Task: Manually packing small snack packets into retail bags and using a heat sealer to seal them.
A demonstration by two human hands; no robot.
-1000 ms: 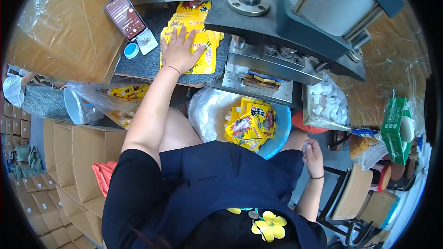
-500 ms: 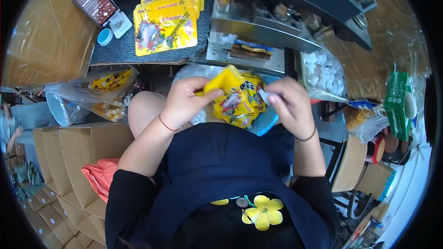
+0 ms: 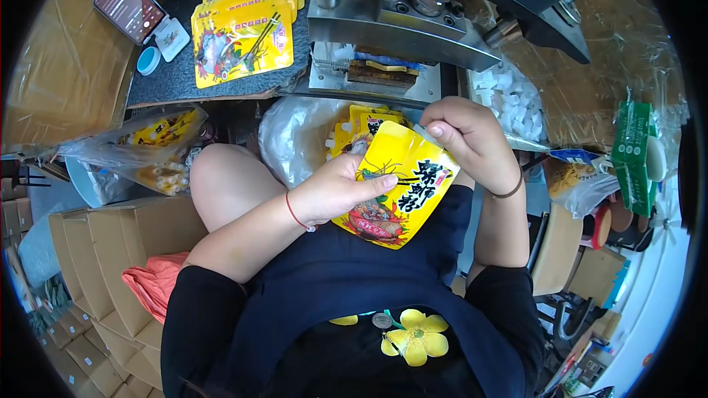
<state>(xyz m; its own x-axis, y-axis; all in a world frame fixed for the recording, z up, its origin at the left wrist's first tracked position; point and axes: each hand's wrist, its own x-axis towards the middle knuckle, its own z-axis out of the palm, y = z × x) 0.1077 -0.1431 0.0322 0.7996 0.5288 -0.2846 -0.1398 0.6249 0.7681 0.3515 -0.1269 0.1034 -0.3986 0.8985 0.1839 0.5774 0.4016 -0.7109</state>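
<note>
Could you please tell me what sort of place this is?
Probably a small packing workshop: a metal press stands ahead, yellow pouches lie overlapping beside it, and cardboard boxes stand at left.

We see a phone [image 3: 130, 6] near a small round tub [image 3: 148, 61]. On the left side, we notice an orange cloth [image 3: 153, 286] beside cardboard boxes [image 3: 158, 227]; on the right, a green box [image 3: 632, 155].
</note>
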